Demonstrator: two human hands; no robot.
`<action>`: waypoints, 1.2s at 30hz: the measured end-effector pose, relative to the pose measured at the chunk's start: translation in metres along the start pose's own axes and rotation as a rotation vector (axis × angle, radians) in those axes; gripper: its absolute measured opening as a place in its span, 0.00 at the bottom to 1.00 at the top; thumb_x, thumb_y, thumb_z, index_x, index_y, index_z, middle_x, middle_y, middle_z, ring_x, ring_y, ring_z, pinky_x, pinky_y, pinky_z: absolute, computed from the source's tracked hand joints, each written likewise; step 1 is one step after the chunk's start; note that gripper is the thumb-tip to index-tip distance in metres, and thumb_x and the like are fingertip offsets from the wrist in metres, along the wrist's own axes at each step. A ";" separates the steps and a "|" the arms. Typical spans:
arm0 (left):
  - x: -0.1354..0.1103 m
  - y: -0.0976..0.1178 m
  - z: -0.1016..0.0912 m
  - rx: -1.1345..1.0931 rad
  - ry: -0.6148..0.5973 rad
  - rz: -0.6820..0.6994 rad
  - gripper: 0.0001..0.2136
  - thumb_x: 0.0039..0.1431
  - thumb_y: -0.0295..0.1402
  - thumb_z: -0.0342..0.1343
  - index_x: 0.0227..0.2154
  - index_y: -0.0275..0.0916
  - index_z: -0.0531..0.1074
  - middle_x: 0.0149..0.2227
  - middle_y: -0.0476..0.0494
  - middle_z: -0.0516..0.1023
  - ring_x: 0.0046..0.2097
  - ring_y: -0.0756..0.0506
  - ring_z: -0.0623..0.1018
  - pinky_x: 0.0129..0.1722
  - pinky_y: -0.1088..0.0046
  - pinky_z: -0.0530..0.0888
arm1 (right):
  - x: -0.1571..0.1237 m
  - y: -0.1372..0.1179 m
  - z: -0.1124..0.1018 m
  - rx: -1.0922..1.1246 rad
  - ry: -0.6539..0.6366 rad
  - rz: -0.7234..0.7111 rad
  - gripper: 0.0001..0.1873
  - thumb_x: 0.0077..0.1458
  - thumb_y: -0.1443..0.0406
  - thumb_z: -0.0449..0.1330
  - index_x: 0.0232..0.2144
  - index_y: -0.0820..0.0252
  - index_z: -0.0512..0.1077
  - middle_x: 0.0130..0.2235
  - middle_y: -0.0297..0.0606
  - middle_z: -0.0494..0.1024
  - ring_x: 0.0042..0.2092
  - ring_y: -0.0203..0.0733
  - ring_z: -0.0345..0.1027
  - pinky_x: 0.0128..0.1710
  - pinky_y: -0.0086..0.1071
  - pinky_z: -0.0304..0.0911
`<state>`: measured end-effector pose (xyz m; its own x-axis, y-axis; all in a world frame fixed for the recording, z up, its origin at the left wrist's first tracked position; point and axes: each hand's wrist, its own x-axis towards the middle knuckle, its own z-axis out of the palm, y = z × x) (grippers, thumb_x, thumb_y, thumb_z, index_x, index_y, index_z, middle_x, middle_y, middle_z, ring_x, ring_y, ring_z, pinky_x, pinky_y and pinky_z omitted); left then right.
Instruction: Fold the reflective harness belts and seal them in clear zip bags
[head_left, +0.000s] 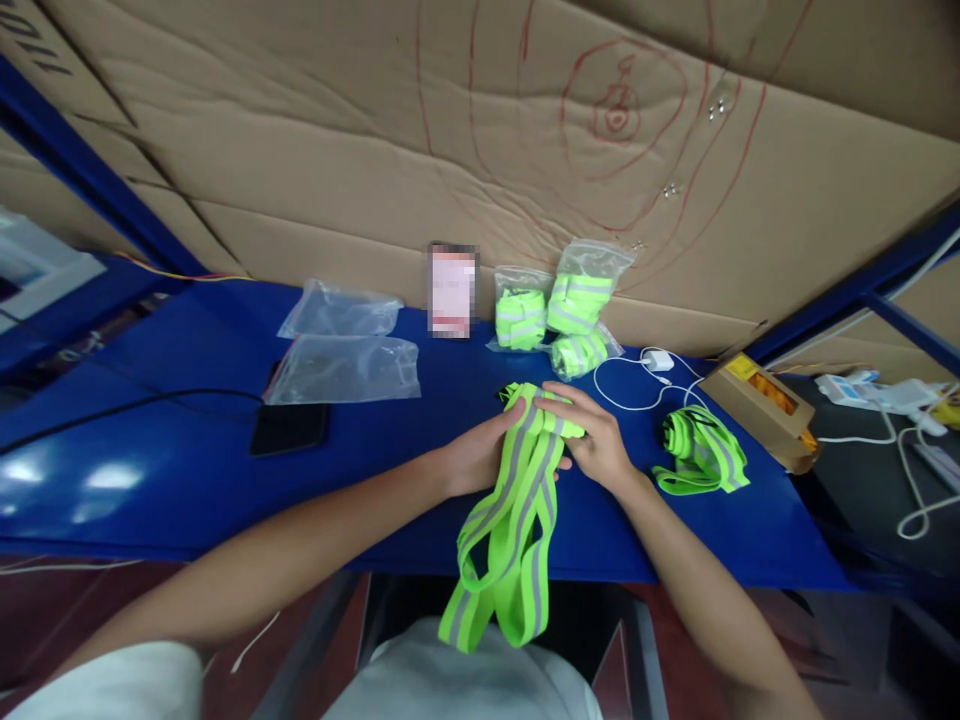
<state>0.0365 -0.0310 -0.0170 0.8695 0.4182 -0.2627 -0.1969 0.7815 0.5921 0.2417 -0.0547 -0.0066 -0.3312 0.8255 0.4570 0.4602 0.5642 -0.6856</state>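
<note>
A neon yellow-green reflective strap [517, 500] with grey stripes is held between both hands above the table's front edge. Its upper part is folded in layers, while long loops hang down past the edge toward my lap. My left hand [484, 450] grips the folded part from the left, thumb on top. From the right, my right hand [596, 435] closes around the folded end, its fingers lying across the top. Some fingers of both hands are hidden behind the strap. Another rolled reflective strap [701, 450] lies on the table to the right of my right hand.
Several bagged straps [577, 305] stand against the cardboard wall [315, 150]. Clear plastic bags [345, 368] lie at left, partly over a black device [289, 428]. A blurred pink-screened object [452, 290] leans at the back. A white cable [622, 405] and cardboard box [761, 410] are at right on the blue table [187, 480].
</note>
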 end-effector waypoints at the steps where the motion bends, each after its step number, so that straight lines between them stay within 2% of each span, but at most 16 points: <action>1: 0.000 0.000 0.000 0.002 0.009 -0.032 0.34 0.55 0.60 0.56 0.48 0.30 0.76 0.43 0.28 0.82 0.41 0.37 0.82 0.43 0.63 0.77 | 0.001 0.000 -0.001 0.003 -0.019 -0.002 0.25 0.62 0.71 0.52 0.56 0.45 0.73 0.64 0.36 0.67 0.65 0.50 0.59 0.64 0.50 0.57; 3: 0.002 0.000 -0.001 0.003 0.042 -0.065 0.32 0.59 0.58 0.53 0.47 0.30 0.76 0.40 0.29 0.83 0.38 0.38 0.83 0.40 0.64 0.77 | 0.001 -0.003 -0.004 0.044 -0.085 0.029 0.23 0.62 0.69 0.54 0.56 0.46 0.72 0.65 0.38 0.64 0.67 0.51 0.55 0.66 0.51 0.54; 5: 0.003 0.001 -0.003 -0.014 0.097 -0.038 0.25 0.61 0.51 0.56 0.45 0.31 0.76 0.37 0.31 0.83 0.35 0.39 0.83 0.39 0.65 0.77 | 0.001 -0.005 -0.006 0.149 -0.182 0.101 0.22 0.62 0.65 0.57 0.58 0.46 0.70 0.68 0.37 0.59 0.69 0.52 0.51 0.67 0.51 0.52; 7: 0.004 0.002 -0.005 -0.027 0.157 -0.015 0.20 0.60 0.45 0.59 0.44 0.31 0.77 0.35 0.32 0.83 0.34 0.39 0.82 0.38 0.65 0.77 | 0.001 -0.006 -0.007 0.290 -0.245 0.188 0.27 0.60 0.60 0.62 0.61 0.44 0.67 0.71 0.35 0.52 0.71 0.53 0.47 0.68 0.50 0.50; 8: 0.005 0.003 -0.006 -0.025 0.172 -0.013 0.19 0.59 0.43 0.60 0.44 0.30 0.77 0.35 0.32 0.83 0.34 0.39 0.83 0.38 0.64 0.77 | 0.001 -0.006 -0.007 0.360 -0.233 0.229 0.30 0.59 0.59 0.63 0.62 0.43 0.65 0.71 0.34 0.51 0.71 0.52 0.45 0.68 0.49 0.49; 10: 0.005 0.004 -0.008 -0.004 0.154 -0.024 0.20 0.59 0.40 0.61 0.48 0.30 0.75 0.39 0.28 0.83 0.36 0.38 0.83 0.39 0.63 0.77 | 0.002 -0.003 -0.008 0.487 -0.108 0.312 0.32 0.58 0.57 0.65 0.63 0.41 0.62 0.71 0.33 0.53 0.72 0.50 0.44 0.69 0.46 0.48; 12: 0.004 0.005 -0.007 0.031 0.107 -0.019 0.23 0.57 0.36 0.63 0.53 0.30 0.73 0.44 0.26 0.82 0.40 0.36 0.83 0.42 0.61 0.77 | 0.004 0.001 -0.008 0.604 0.039 0.406 0.32 0.58 0.58 0.65 0.62 0.42 0.63 0.68 0.34 0.59 0.70 0.48 0.49 0.67 0.43 0.51; 13: 0.003 0.006 -0.006 0.050 0.098 -0.008 0.24 0.55 0.33 0.64 0.54 0.30 0.72 0.45 0.25 0.82 0.42 0.35 0.83 0.43 0.59 0.77 | 0.004 0.003 -0.007 0.663 0.059 0.459 0.32 0.57 0.58 0.66 0.62 0.43 0.64 0.67 0.35 0.62 0.68 0.48 0.54 0.65 0.42 0.56; 15: 0.002 0.005 -0.003 0.081 0.114 0.011 0.24 0.51 0.30 0.66 0.52 0.29 0.74 0.44 0.26 0.82 0.43 0.34 0.83 0.45 0.58 0.77 | 0.004 0.004 -0.005 0.769 -0.019 0.563 0.33 0.54 0.58 0.68 0.61 0.46 0.66 0.61 0.39 0.70 0.59 0.47 0.67 0.54 0.38 0.68; 17: 0.001 0.004 0.000 0.099 0.158 0.031 0.22 0.48 0.28 0.67 0.48 0.28 0.76 0.42 0.26 0.83 0.42 0.33 0.83 0.45 0.57 0.77 | 0.003 0.001 -0.002 0.821 -0.121 0.624 0.33 0.52 0.59 0.70 0.59 0.50 0.68 0.52 0.40 0.77 0.46 0.44 0.74 0.39 0.33 0.72; 19: 0.001 0.002 0.003 0.097 0.197 0.060 0.20 0.46 0.27 0.68 0.45 0.28 0.78 0.40 0.28 0.83 0.41 0.34 0.83 0.44 0.58 0.77 | 0.002 -0.002 0.003 0.810 -0.123 0.629 0.31 0.49 0.60 0.71 0.56 0.52 0.71 0.44 0.38 0.79 0.37 0.40 0.73 0.29 0.29 0.69; 21: 0.002 0.001 0.004 0.077 0.201 0.084 0.20 0.45 0.26 0.68 0.44 0.28 0.78 0.38 0.29 0.84 0.39 0.35 0.83 0.43 0.60 0.77 | 0.002 -0.005 0.007 0.775 -0.070 0.613 0.29 0.49 0.60 0.71 0.54 0.52 0.73 0.40 0.35 0.79 0.33 0.38 0.70 0.25 0.27 0.66; 26: 0.006 0.001 -0.003 -0.009 0.168 0.074 0.20 0.47 0.25 0.66 0.45 0.30 0.78 0.36 0.33 0.84 0.37 0.39 0.83 0.43 0.64 0.76 | 0.002 -0.001 0.009 0.614 -0.026 0.526 0.27 0.50 0.59 0.71 0.53 0.51 0.74 0.42 0.37 0.78 0.35 0.39 0.70 0.27 0.28 0.67; 30: 0.010 0.000 -0.012 -0.106 0.175 -0.006 0.14 0.52 0.29 0.64 0.41 0.28 0.79 0.34 0.34 0.84 0.35 0.41 0.83 0.43 0.66 0.75 | 0.002 0.004 0.012 0.504 0.051 0.459 0.23 0.50 0.58 0.70 0.50 0.54 0.76 0.34 0.34 0.77 0.26 0.34 0.66 0.26 0.30 0.67; 33: 0.010 -0.001 -0.013 -0.117 0.157 -0.043 0.16 0.54 0.32 0.63 0.43 0.26 0.78 0.39 0.31 0.83 0.36 0.41 0.83 0.42 0.66 0.76 | 0.001 0.002 0.015 0.484 0.090 0.470 0.23 0.50 0.57 0.70 0.48 0.55 0.76 0.32 0.35 0.77 0.24 0.34 0.66 0.23 0.30 0.67; 36: 0.008 0.000 -0.008 -0.072 0.140 -0.021 0.16 0.52 0.29 0.65 0.44 0.28 0.79 0.39 0.33 0.84 0.35 0.42 0.83 0.42 0.68 0.76 | -0.001 -0.002 0.016 0.453 0.121 0.456 0.23 0.51 0.56 0.70 0.49 0.54 0.76 0.33 0.35 0.78 0.23 0.34 0.66 0.22 0.30 0.67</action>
<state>0.0395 -0.0241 -0.0257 0.8033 0.4581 -0.3806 -0.2162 0.8197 0.5304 0.2284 -0.0566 -0.0147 -0.0781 0.9912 0.1065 0.1313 0.1161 -0.9845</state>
